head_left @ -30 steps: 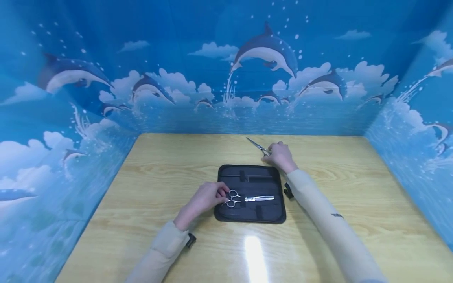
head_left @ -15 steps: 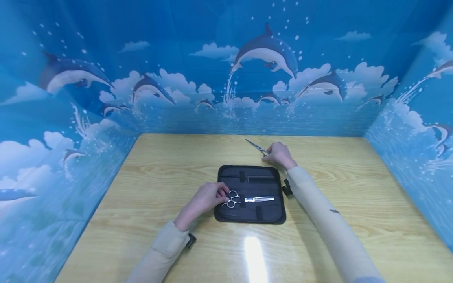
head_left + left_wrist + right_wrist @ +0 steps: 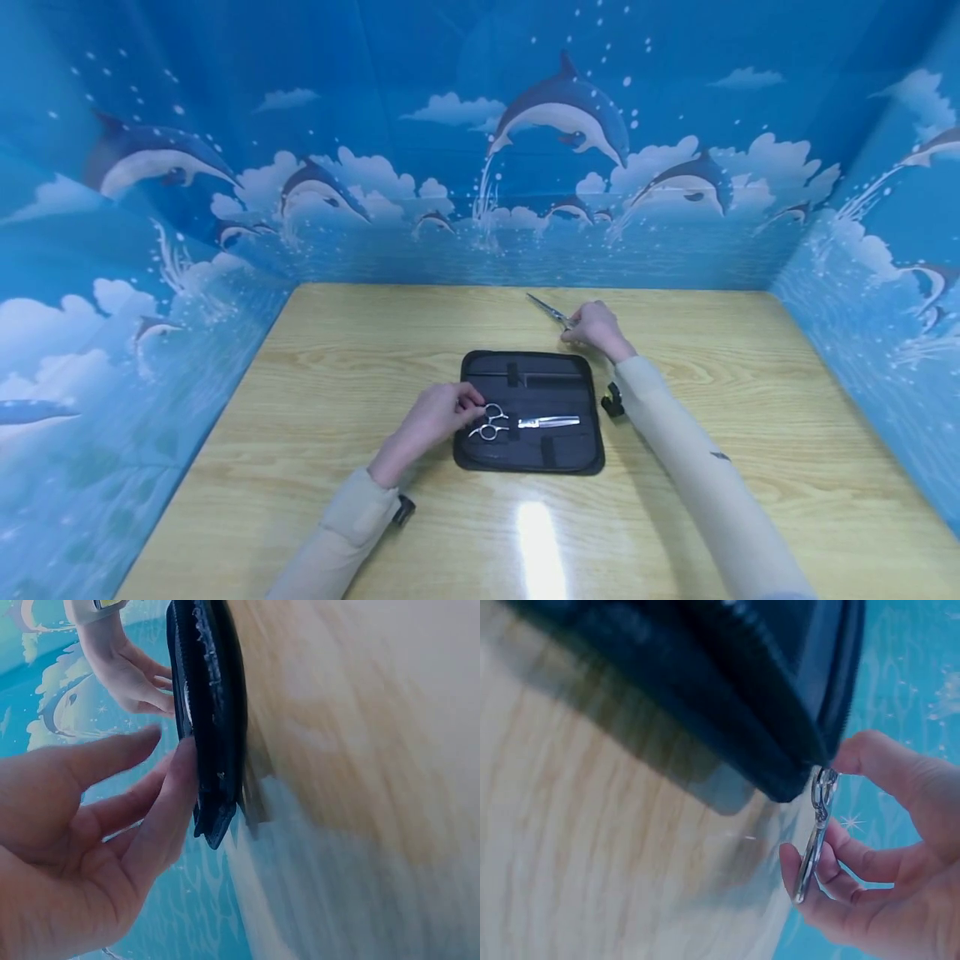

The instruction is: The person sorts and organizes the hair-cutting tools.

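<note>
Cream-coloured cloth covers both forearms, the left sleeve (image 3: 352, 517) rising from the lower edge and the right sleeve (image 3: 690, 454) slanting in from the lower right; a small black device sits at each cuff. Between them, nearest the viewer, a streak of white glare lies on the wood-grained table (image 3: 352, 350).

Next comes the left hand (image 3: 427, 417), at the left side of a black case (image 3: 480, 457) that lies on the table with its inside facing up. Its grip is loose, with the thumb clear of the slightly bent fingers in the left wrist view; whether the thumb touches the metal beside it is hard to make out. That metal is a pair of broad-bladed scissors (image 3: 550, 422), finger rings toward the left hand, blades pointing right, held across the middle by a strap. Farther up the case, a dark slim tool (image 3: 555, 380) lies alongside another strap (image 3: 513, 373).

Beyond the case's far right corner, the right hand (image 3: 596, 327) has its grip closed around the handles of slender scissors (image 3: 546, 307), whose blades point away to the left, well apart from the case.

Behind everything hangs a blue backdrop (image 3: 390, 250) printed with leaping dolphins, clouds and spray.
</note>
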Tool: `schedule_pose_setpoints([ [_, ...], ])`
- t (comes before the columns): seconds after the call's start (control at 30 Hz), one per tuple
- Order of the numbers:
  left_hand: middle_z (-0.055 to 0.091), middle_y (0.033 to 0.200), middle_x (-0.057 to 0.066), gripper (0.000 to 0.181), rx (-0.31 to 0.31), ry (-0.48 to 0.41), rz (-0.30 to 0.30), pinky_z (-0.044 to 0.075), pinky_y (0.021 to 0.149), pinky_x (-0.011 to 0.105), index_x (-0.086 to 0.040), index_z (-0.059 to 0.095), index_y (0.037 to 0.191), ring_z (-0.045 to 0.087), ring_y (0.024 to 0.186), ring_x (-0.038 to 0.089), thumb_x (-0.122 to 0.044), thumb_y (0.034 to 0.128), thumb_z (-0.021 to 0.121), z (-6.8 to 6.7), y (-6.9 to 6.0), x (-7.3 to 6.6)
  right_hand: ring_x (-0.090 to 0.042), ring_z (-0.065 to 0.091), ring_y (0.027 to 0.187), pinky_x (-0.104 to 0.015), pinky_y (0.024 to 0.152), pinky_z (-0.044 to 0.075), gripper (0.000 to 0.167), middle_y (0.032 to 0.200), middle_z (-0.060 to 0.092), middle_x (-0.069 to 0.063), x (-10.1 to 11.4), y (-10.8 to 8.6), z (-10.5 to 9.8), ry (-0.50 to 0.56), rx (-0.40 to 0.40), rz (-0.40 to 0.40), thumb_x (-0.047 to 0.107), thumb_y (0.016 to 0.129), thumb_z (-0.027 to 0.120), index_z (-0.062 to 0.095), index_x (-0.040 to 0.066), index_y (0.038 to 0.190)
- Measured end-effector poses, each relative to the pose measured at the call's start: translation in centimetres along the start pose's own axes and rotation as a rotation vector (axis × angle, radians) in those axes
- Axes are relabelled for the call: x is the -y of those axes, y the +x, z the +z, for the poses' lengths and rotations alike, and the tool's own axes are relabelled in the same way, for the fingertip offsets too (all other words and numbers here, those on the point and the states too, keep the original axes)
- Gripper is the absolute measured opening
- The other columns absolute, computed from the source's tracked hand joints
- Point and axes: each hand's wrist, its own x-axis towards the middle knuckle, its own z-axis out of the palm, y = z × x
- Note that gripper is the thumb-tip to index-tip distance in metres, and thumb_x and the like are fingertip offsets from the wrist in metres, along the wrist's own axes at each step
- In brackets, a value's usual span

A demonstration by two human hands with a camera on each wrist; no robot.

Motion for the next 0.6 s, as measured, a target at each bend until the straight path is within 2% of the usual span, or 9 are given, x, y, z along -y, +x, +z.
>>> schedule_pose_setpoints([
  [0.1,0.070,0.082,0.000,0.012,-0.068,-0.074,-0.040,0.053,0.061,0.023,-0.008,0.075,0.101,0.062,0.068,0.009,-0.018,0.0960,0.071,-0.2,0.3,-0.1,-0.031,0.053,0.101,-0.045,0.091,0.051,0.040,0.116,0.058,-0.021,0.1,-1.0,-0.4,0.035,-0.027,-0.039,0.019,0.082,0.076,0.069,-0.007,0.112],
  [0.2,0.073,0.088,0.006,0.018,-0.098,-0.267,-0.069,0.059,0.064,0.025,-0.006,0.075,0.107,0.068,0.072,0.013,-0.019,0.0999,0.065,-0.3,0.7,-0.2,-0.036,0.055,0.109,-0.049,0.097,0.050,0.051,0.121,0.059,-0.024,0.6,-2.6,-0.8,0.051,-0.065,-0.102,0.021,0.083,0.077,0.065,-0.009,0.122],
  [0.3,0.074,0.103,0.016,0.026,-0.083,-0.551,-0.089,0.062,0.075,0.029,0.000,0.070,0.118,0.073,0.087,0.022,-0.018,0.1045,0.058,-0.3,1.3,-0.5,-0.038,0.057,0.109,-0.051,0.095,0.050,0.051,0.120,0.060,-0.025,1.4,-4.8,-1.1,0.063,-0.102,-0.178,0.022,0.083,0.079,0.066,-0.009,0.121],
  [0.4,0.069,0.119,0.024,0.036,-0.069,-0.815,-0.111,0.060,0.085,0.031,0.006,0.063,0.129,0.070,0.106,0.032,-0.020,0.1084,0.049,-0.3,2.0,-0.9,-0.036,0.058,0.103,-0.050,0.089,0.051,0.048,0.117,0.060,-0.023,2.4,-7.2,-1.1,0.082,-0.113,-0.239,0.020,0.081,0.082,0.069,-0.005,0.118],
  [0.5,0.064,0.131,0.026,0.043,-0.063,-0.982,-0.130,0.058,0.091,0.032,0.009,0.056,0.137,0.065,0.118,0.037,-0.024,0.1106,0.043,-0.2,2.4,-1.2,-0.033,0.058,0.100,-0.049,0.086,0.052,0.046,0.114,0.060,-0.019,3.2,-9.5,-0.6,0.077,-0.115,-0.301,0.020,0.078,0.084,0.070,-0.002,0.116],
  [0.6,0.060,0.135,0.029,0.049,-0.041,-1.075,-0.141,0.057,0.093,0.031,0.010,0.051,0.140,0.062,0.122,0.039,-0.028,0.1115,0.039,-0.2,2.6,-1.5,-0.031,0.059,0.099,-0.047,0.086,0.052,0.045,0.112,0.060,-0.016,3.8,-11.4,0.2,0.068,-0.117,-0.361,0.019,0.076,0.087,0.070,0.001,0.114],
])
